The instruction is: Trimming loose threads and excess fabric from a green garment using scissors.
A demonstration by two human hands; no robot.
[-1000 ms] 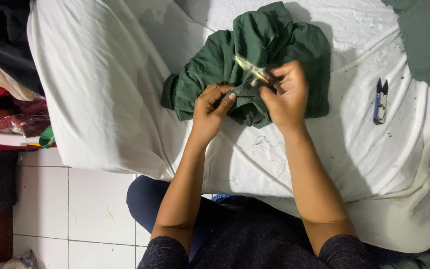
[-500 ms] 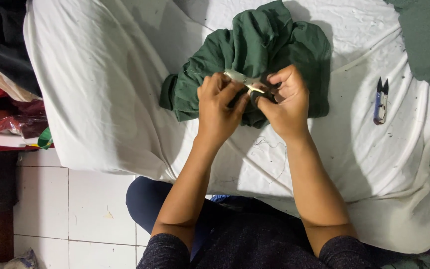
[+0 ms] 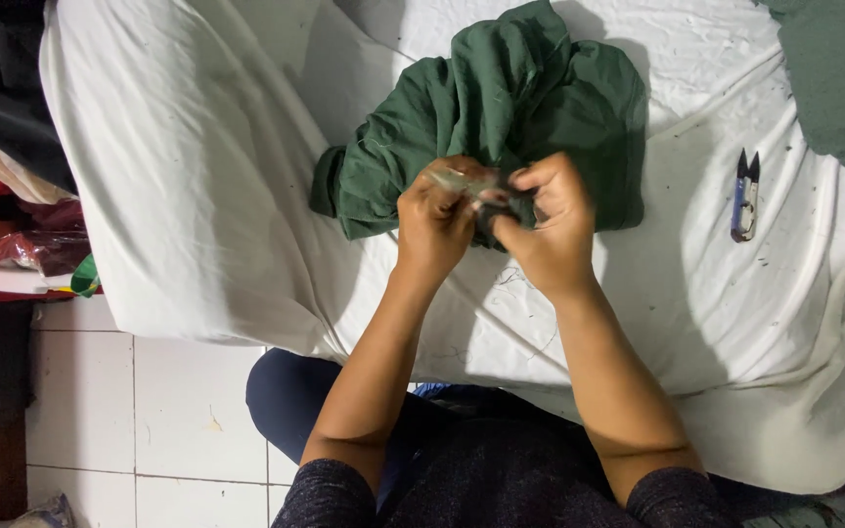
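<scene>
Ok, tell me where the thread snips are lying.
In the head view the thread snips lie on the white sheet, off to the person's right, apart from the right hand and just beyond the green garment.

Single head-worn view, looking steeply down, close over white sheet (image 3: 198, 196), floor tiles (image 3: 149, 411) below

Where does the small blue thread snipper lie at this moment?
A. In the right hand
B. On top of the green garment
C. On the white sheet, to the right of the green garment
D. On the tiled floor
C: the thread snipper lies alone on the white sheet, right of the green garment, away from both hands.
</scene>
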